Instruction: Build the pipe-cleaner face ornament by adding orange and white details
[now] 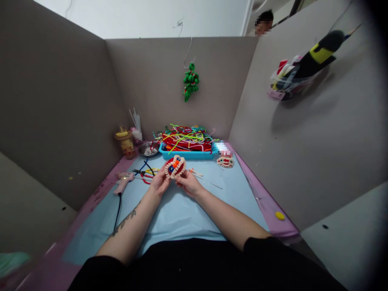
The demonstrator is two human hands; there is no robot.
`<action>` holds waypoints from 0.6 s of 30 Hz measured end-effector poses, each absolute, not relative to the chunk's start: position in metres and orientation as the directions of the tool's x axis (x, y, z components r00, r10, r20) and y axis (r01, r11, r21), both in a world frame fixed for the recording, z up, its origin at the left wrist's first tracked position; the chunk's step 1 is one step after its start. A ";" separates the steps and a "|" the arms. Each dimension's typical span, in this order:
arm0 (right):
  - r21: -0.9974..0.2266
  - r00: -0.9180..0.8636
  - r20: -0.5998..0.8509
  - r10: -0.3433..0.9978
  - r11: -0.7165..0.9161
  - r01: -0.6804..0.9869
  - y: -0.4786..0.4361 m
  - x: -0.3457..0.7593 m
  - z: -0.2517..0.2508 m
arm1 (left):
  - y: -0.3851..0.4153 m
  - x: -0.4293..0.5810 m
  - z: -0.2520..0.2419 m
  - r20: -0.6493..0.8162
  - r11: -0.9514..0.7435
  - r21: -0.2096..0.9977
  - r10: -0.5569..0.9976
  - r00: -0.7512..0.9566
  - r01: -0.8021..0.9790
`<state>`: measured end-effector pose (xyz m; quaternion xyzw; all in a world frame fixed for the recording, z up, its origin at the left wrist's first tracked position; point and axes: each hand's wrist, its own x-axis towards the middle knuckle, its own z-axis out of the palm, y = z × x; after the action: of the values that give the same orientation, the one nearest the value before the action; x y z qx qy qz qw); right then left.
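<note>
Both of my hands hold up a small pipe-cleaner lion-dance head [176, 167], cream-edged with red, blue and orange parts. My left hand [160, 180] grips its left edge, and my right hand [188, 182] pinches it at the lower right. Just left of my left hand lie red-handled pliers [147, 176] and pieces of pipe cleaner. Farther left rests a pink glue gun [123, 182] with a black cord. A cream pipe-cleaner piece with an orange tip [195, 173] lies beyond my right hand. Another similar cream, red and green piece [225, 162] sits at the back right.
Behind my hands stands a blue tray [188, 154] heaped with coloured pipe cleaners. A metal bowl [148, 149], a lidded cup [125, 143] and white sticks [136, 120] are at back left. Grey partitions [182, 52] enclose the table; a yellow disc [279, 216] lies right.
</note>
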<state>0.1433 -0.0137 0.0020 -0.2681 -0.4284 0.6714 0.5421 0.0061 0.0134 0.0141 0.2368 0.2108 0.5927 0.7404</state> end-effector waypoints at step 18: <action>-0.947 -0.057 0.263 0.963 0.246 -0.206 -0.016 0.146 0.001 | 0.024 -0.005 0.001 -0.038 0.030 0.598 0.999 0.010 -0.801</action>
<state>0.1463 -0.0163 0.0007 -0.3579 -0.5288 0.4988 0.5862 -0.0054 0.0244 0.0013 0.2115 0.2346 0.6634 0.6783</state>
